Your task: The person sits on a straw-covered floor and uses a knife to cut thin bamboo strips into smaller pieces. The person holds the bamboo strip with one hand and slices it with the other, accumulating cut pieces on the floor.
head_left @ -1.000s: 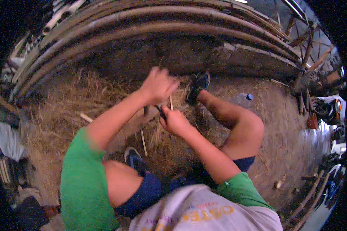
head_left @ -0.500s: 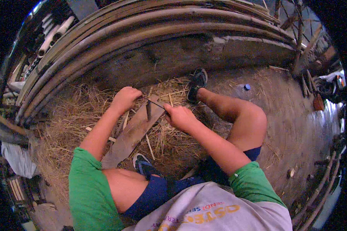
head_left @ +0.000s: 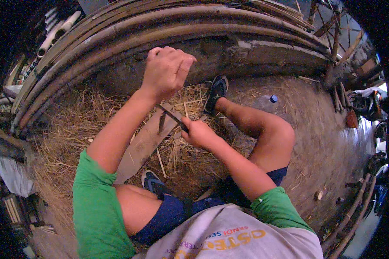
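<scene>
My right hand [head_left: 201, 134] is closed around the handle of a knife [head_left: 171, 113], whose dark narrow blade points up and left. Beneath the blade is a flat wooden board [head_left: 138, 149], slanting from beside my left thigh toward the straw. A dark upright strip [head_left: 161, 123] shows on the board near its far end; whether it is a slot or a separate piece I cannot tell. Raised above the board's far end, my left hand [head_left: 167, 73] has its fingers curled in. What it holds, if anything, is hidden.
Straw and thin shavings [head_left: 82, 134] cover the ground around the board. Long bamboo poles [head_left: 168, 32] run along a low wall [head_left: 281, 56] at the back. A clear bottle with a blue cap [head_left: 273, 99] lies past my right knee. More poles [head_left: 354, 211] lie at the right.
My left hand has risen from beside the knife's tip to well above the board and come closer to view. The right hand with the knife has barely moved.
</scene>
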A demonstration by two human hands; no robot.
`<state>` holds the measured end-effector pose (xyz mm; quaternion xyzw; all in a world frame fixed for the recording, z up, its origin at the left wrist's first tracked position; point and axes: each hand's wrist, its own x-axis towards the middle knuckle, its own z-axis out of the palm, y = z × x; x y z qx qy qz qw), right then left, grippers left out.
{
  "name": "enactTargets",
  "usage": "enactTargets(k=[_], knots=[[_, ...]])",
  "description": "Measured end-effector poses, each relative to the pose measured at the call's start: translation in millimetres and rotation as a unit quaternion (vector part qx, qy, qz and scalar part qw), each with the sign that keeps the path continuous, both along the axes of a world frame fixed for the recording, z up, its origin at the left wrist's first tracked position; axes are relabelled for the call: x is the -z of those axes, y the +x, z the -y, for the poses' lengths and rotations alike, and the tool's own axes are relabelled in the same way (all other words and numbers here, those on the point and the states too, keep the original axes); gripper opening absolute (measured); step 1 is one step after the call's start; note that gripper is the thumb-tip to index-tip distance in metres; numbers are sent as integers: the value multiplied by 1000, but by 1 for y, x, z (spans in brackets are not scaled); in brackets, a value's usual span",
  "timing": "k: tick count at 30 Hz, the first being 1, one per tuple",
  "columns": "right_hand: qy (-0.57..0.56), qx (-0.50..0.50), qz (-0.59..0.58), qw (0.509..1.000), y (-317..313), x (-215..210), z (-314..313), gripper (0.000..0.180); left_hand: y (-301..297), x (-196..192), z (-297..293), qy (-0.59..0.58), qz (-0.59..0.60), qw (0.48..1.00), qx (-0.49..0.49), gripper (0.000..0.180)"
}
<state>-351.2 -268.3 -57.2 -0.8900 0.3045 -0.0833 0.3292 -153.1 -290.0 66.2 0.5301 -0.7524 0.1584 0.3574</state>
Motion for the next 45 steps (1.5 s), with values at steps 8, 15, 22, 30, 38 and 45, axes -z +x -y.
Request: enactTargets(k=[8, 15, 22, 30, 38, 45], knots=[[-10, -6, -16, 1000, 4, -3, -6, 36, 29, 78, -6, 393, 47, 917, -50, 35], [-51, 5, -17, 999, -6, 2, 10, 36, 111, 94, -37, 379, 232, 896, 4, 35], [-57, -1, -36, 998, -1, -1, 12, 36, 100, 89, -48, 333, 156, 930, -19, 26], [-12, -21, -30, 999, 3, -2, -8, 32, 26, 42, -18, 96, 105, 990, 5, 24], [-19, -29, -37, 999, 3, -4, -8, 38, 83, 87, -30, 273, -4, 962, -23, 27], [-73, -1, -81, 994, -3, 2, 0, 33, 114, 112, -67, 270, 180, 946, 3, 37]])
